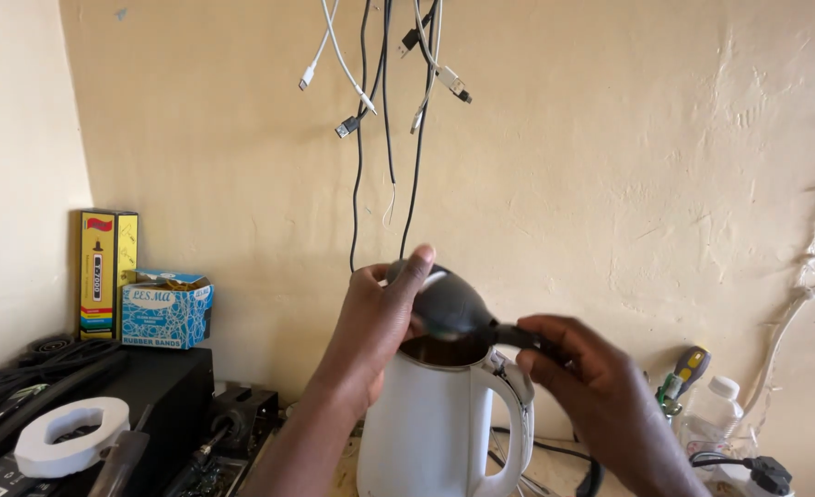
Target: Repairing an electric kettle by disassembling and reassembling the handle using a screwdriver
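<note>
White electric kettle [426,414], upright: dark lid [449,308] half raised, left hand [370,322] gripping its dome, right hand [578,364] pinching its hinge end; not yet off.

White kettle [430,423] body and handle, with a dark grey, nearly black lid [449,304]; inside of the rim brownish, though hard to judge in shadow; cream-yellow wall [610,147], blotchy and unevenly plastered; white and black cables [380,83] hanging mixed together; tall box [106,274] in yellow with black and red patches; smaller box [165,309] in blue, covered with a white web-like squiggle pattern; white ring [71,434] on a black case [173,391]; screwdriver [688,368] handle striped yellow and black; clear bottle [716,419] with a white cap.
</note>
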